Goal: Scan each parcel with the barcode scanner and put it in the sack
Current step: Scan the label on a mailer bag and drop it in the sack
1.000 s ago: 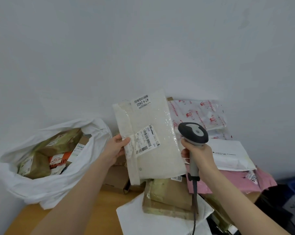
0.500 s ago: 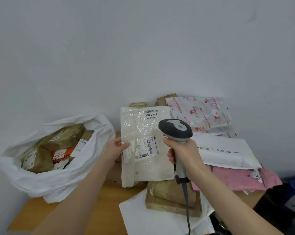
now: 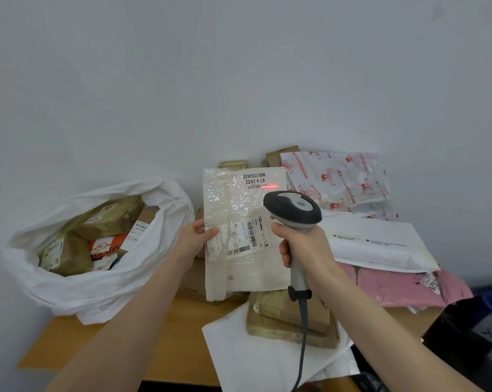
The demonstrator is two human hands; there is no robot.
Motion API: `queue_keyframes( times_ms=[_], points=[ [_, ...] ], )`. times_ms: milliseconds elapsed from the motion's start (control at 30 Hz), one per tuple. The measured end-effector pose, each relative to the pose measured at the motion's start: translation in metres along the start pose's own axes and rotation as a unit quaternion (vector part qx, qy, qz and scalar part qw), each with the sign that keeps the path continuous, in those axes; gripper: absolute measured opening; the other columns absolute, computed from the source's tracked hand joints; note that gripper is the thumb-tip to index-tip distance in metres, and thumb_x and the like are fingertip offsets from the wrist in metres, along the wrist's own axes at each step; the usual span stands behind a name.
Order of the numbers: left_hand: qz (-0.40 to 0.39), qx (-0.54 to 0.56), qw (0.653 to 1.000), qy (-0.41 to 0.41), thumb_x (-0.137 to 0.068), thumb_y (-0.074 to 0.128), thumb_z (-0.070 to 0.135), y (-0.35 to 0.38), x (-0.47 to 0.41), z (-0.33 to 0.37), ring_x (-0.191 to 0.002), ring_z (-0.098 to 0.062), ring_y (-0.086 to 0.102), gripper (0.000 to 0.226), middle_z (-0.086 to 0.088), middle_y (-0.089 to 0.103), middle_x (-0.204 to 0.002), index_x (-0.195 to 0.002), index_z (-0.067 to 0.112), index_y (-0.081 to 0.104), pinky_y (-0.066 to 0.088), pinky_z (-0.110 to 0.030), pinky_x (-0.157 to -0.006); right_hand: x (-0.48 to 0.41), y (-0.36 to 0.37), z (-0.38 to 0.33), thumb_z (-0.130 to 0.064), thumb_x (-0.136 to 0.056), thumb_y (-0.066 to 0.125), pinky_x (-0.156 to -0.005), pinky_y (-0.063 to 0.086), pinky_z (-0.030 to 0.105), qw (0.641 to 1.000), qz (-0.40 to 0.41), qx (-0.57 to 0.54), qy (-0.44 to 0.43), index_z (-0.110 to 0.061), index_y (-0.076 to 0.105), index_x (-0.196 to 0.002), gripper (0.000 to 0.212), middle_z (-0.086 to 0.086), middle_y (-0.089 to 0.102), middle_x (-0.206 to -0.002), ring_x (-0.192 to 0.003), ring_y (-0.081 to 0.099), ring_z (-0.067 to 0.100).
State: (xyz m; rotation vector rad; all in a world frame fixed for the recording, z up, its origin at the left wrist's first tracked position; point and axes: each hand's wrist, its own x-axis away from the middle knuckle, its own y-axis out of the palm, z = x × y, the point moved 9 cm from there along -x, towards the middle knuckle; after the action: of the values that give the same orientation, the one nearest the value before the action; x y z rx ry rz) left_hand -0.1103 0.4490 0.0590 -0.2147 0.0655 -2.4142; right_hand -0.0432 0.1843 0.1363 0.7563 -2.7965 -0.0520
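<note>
My left hand (image 3: pixel 195 239) pinches the left edge of a white bubble-wrap parcel (image 3: pixel 233 205), held upright over the table with its labels facing me. My right hand (image 3: pixel 301 244) grips the handle of a grey barcode scanner (image 3: pixel 293 210) in front of the parcel's right side. A red laser line (image 3: pixel 269 186) falls on the small label near the parcel's top. The white sack (image 3: pixel 97 290) stands open at the left, holding several brown and orange parcels.
More parcels lie piled at the right: a red-printed white bag (image 3: pixel 338 179), a white mailer (image 3: pixel 380 244), a pink bag (image 3: pixel 403 287). Taped brown boxes (image 3: pixel 281 318) rest on a white bag (image 3: pixel 256 357) in front. The wooden table (image 3: pixel 177 343) ends near me.
The parcel was straightened from a tilt to upright. My right hand brought the scanner left, in front of the parcel, and a red laser line now shows on the top label.
</note>
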Motion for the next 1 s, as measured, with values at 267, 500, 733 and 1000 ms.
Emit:
queue_keyframes(
  times_ms=[267, 500, 733, 1000],
  points=[
    [-0.01, -0.01, 1.0, -0.003, -0.089, 0.065, 0.006, -0.005, 0.002, -0.001, -0.099, -0.032, 0.068, 0.023, -0.016, 0.071, -0.106, -0.112, 0.01, 0.065, 0.053, -0.052, -0.089, 0.007, 0.007, 0.001, -0.017, -0.085, 0.071, -0.038, 0.04, 0.02, 1.0, 0.001, -0.003, -0.002, -0.005, 0.062, -0.072, 0.02, 0.001, 0.053, -0.044, -0.035, 0.045, 0.01],
    [-0.022, -0.008, 1.0, -0.006, -0.089, 0.066, 0.009, -0.012, 0.001, -0.004, -0.097, -0.03, 0.07, 0.024, -0.012, 0.073, -0.104, -0.112, 0.011, 0.065, 0.053, -0.053, -0.089, 0.012, 0.015, 0.002, -0.018, -0.086, 0.071, -0.038, 0.041, 0.02, 1.0, 0.0, 0.012, -0.003, -0.006, 0.061, -0.07, 0.022, 0.0, 0.053, -0.044, -0.034, 0.046, 0.01],
    [-0.037, -0.005, 0.999, -0.001, -0.089, 0.066, 0.009, -0.017, -0.003, -0.006, -0.093, -0.027, 0.071, 0.022, -0.009, 0.074, -0.1, -0.11, 0.014, 0.066, 0.055, -0.051, -0.086, 0.016, 0.018, 0.0, -0.018, -0.084, 0.071, -0.039, 0.04, 0.021, 1.0, 0.02, -0.003, -0.004, -0.007, 0.062, -0.07, 0.02, 0.001, 0.053, -0.044, -0.035, 0.045, 0.011],
    [-0.046, -0.003, 0.999, -0.005, -0.09, 0.065, 0.008, -0.021, -0.004, -0.009, -0.088, -0.021, 0.072, 0.018, -0.006, 0.075, -0.097, -0.106, 0.015, 0.066, 0.059, -0.037, -0.072, 0.026, 0.025, 0.0, -0.021, -0.085, 0.072, -0.039, 0.042, 0.019, 1.0, 0.023, -0.014, -0.015, -0.008, 0.065, -0.076, 0.018, 0.004, 0.059, -0.048, -0.035, 0.048, 0.011]
  ],
)
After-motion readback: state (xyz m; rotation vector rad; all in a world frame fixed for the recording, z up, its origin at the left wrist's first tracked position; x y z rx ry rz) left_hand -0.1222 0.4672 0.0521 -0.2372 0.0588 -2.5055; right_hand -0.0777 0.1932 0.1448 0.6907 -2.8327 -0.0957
